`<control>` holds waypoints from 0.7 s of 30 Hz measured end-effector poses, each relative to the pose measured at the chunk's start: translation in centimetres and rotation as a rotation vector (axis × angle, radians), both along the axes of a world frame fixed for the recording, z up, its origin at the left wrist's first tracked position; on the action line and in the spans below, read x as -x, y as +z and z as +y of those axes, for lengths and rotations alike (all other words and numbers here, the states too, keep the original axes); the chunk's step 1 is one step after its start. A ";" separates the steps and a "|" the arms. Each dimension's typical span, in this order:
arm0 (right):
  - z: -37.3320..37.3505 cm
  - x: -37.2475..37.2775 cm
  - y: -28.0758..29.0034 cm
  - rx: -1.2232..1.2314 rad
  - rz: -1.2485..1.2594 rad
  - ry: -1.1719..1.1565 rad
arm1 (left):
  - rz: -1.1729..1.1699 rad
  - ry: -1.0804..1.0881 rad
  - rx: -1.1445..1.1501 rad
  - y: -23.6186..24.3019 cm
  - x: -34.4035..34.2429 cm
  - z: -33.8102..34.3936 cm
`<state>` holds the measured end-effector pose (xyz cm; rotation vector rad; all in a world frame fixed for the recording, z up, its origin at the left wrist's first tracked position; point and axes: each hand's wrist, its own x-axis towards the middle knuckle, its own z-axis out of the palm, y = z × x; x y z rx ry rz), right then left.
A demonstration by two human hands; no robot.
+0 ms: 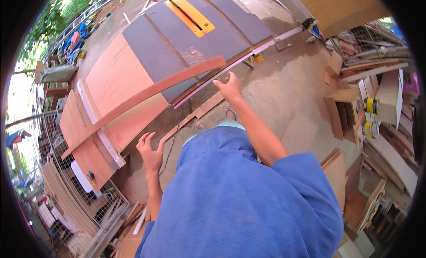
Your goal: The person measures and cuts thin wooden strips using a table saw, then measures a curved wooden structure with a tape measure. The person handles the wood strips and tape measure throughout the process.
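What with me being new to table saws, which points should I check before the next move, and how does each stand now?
1. Hands empty: ok. The left hand and right hand are open, holding nothing.
2. Reddish-brown wooden strip off the yellow throat plate: ok. It lies across the table saw and plywood sheet, nearer the person.
3. Strip flat throughout: cannot tell. It crosses a white bar, and the lens bends edges.
4. Blade lowered and stopped: cannot tell. The slot shows only dark.
5. Footing uncluttered: not ok. A plank lies just ahead of the feet.
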<state>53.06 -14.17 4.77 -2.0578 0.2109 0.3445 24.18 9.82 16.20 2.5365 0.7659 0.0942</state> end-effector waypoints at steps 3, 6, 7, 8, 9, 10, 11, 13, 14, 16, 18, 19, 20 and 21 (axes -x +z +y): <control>-0.5 -0.2 2.8 0.035 -0.350 0.020 | 0.011 0.034 0.050 -0.1 -1.9 -2.9; 0.7 -1.9 6.6 0.027 -0.673 0.249 | 0.002 0.050 0.106 0.2 -3.2 -4.0; 1.6 -2.3 8.4 0.000 -0.724 0.374 | 0.016 0.047 0.097 0.0 -2.9 -3.8; 2.4 -2.5 10.1 -0.018 -0.757 0.462 | 0.024 0.051 0.072 -0.2 -2.7 -3.1; 3.1 -2.3 11.3 -0.053 -0.798 0.565 | -0.050 0.053 0.064 -0.8 -2.2 -2.4; 3.8 -2.3 11.8 -0.075 -0.803 0.634 | -0.121 0.055 0.049 -0.7 -1.7 -1.7; 4.4 -2.4 11.9 -0.087 -0.812 0.700 | -0.085 0.259 0.220 0.5 -1.1 -1.3; 5.8 -2.7 10.8 -0.320 -0.679 0.822 | -0.105 0.633 0.615 2.0 -0.3 -1.5; 6.5 -2.1 10.3 -0.358 -0.658 0.876 | -0.132 0.707 0.493 1.7 1.6 -1.9; 7.2 0.1 8.7 -0.424 -0.355 0.991 | -0.152 0.857 0.274 -1.8 8.4 -5.0; 8.2 3.0 7.4 -0.515 -0.284 1.117 | -0.129 0.974 0.117 -5.5 15.3 -10.4; 8.4 3.4 5.7 -0.452 -0.244 1.192 | -0.043 1.076 0.154 -5.6 16.8 -12.7; 8.8 4.7 6.4 -0.404 -0.158 1.240 | 0.050 1.188 0.201 -6.0 18.5 -16.0; 9.1 5.9 6.5 -0.417 -0.223 1.315 | 0.038 1.270 0.214 -7.5 20.7 -19.9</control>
